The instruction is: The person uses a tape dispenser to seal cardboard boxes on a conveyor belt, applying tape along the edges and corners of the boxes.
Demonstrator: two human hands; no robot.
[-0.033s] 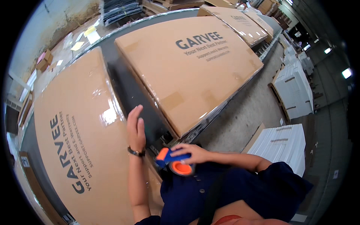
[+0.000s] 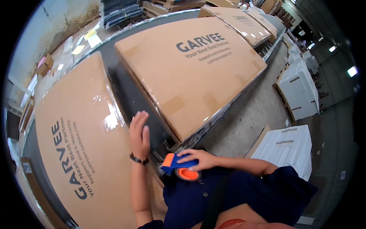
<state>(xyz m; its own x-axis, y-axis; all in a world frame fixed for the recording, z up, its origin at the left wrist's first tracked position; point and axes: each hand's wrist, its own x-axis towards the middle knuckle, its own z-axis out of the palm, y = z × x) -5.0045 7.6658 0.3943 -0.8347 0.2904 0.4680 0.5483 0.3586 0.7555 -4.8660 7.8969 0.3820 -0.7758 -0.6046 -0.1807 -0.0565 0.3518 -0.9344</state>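
A large flat brown carton (image 2: pixel 68 126) with clear tape along its edge lies on the left. My left forearm reaches up over its right side. My left hand (image 2: pixel 139 136) is open, fingers stretched out and thumb apart, by the carton's taped edge; nothing is in it. Close to my body, my right hand (image 2: pixel 204 158) grips a blue and orange tape dispenser (image 2: pixel 178 162) from above. Its orange-cored roll (image 2: pixel 188 174) shows below the fingers. Beyond my hands lies a second large brown carton (image 2: pixel 190 80), separated from the first by a dark gap.
Both cartons rest on a dark conveyor (image 2: pixel 127 86); another brown carton (image 2: pixel 240 24) lies farther along it. White stacked packs (image 2: pixel 288 147) and a wrapped white pallet load (image 2: pixel 299 89) stand on the floor at right. Dark flat sheets (image 2: pixel 120 13) are piled at the back, near loose papers (image 2: pixel 91 40).
The tape dispenser has come up a little and turned slightly in my right hand. My left hand has dropped slightly. The second carton sits a touch farther left.
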